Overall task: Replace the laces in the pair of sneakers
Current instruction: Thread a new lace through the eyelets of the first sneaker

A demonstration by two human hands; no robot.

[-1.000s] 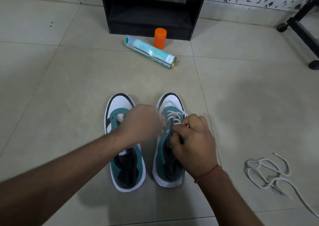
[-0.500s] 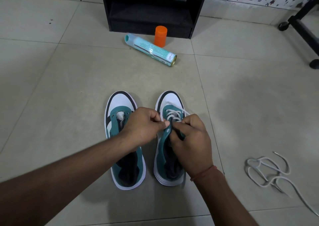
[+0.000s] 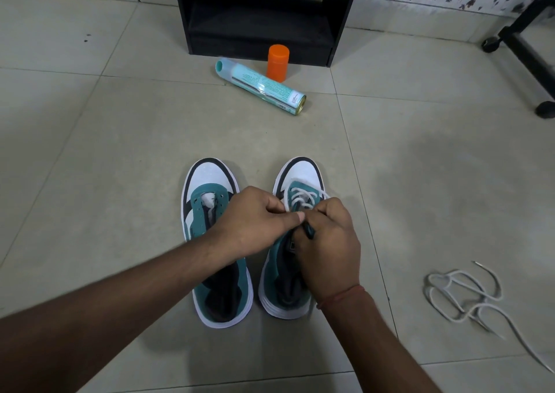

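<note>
I see 2 teal-and-white sneakers side by side on the near floor; the left sneaker [image 3: 210, 212] has bare eyelets, the right sneaker [image 3: 300, 188] is part-laced; my left hand [image 3: 252, 221] and right hand [image 3: 327, 242] meet above it, both pinching the white lace [image 3: 303, 199]; a loose lace [image 3: 462, 296] lies right.

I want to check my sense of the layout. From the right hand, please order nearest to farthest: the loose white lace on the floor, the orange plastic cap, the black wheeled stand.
From the right hand:
1. Loose white lace, on the floor to its right.
2. Orange plastic cap, ahead, before the cabinet.
3. Black wheeled stand, far right corner.
</note>
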